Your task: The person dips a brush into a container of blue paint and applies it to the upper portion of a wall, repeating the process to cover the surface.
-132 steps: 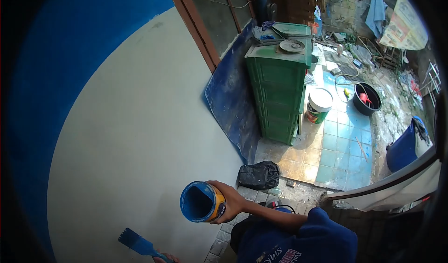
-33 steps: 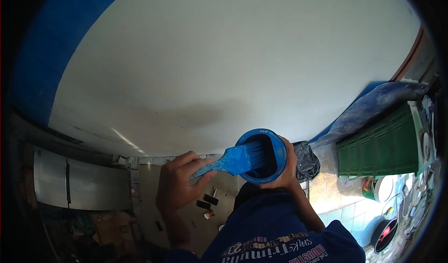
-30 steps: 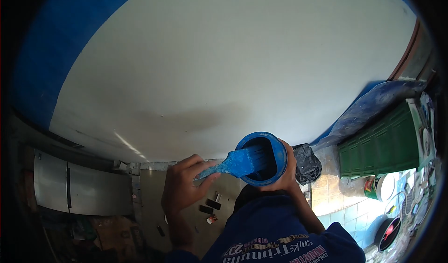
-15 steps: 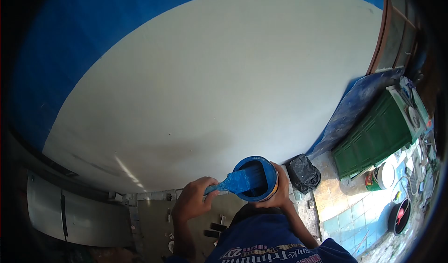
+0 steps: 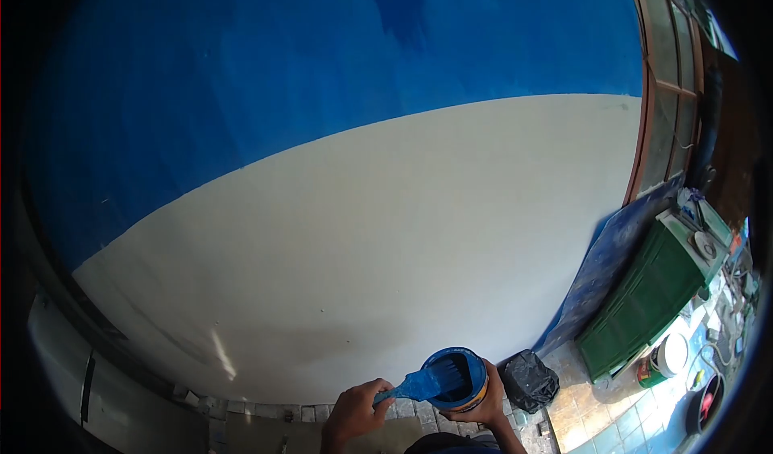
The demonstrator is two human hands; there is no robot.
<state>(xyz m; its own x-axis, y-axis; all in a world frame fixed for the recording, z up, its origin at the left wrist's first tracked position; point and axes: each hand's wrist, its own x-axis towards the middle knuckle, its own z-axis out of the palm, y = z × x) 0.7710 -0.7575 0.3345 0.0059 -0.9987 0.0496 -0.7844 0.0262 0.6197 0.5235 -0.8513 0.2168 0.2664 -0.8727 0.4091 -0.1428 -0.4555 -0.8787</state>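
My left hand (image 5: pixel 358 408) grips the handle of a blue-smeared paintbrush (image 5: pixel 417 385). Its bristles rest at the mouth of an open paint can (image 5: pixel 475 367), blue round the rim and dark inside. Wrapped round the can's right side and underside is my right hand (image 5: pixel 488 406), tilting the opening up toward me. Both hands are low in the view, in front of a wall whose upper part is blue (image 5: pixel 266 68) and whose lower part is off-white (image 5: pixel 386 237). A darker blue patch (image 5: pixel 400 7) shows near the top of the blue part.
A black plastic bag (image 5: pixel 529 380) lies at the wall's foot, right of the can. Further right are a blue sheet (image 5: pixel 592 265) against the wall, a green bin (image 5: pixel 644 305), a white bucket (image 5: pixel 671 353) and a dark basin (image 5: pixel 706 403). A brown-framed window (image 5: pixel 664 92) borders the wall.
My view has tipped upward, showing more of the blue wall. Hands, brush and can now sit lower in the picture. The brush still rests in the can.
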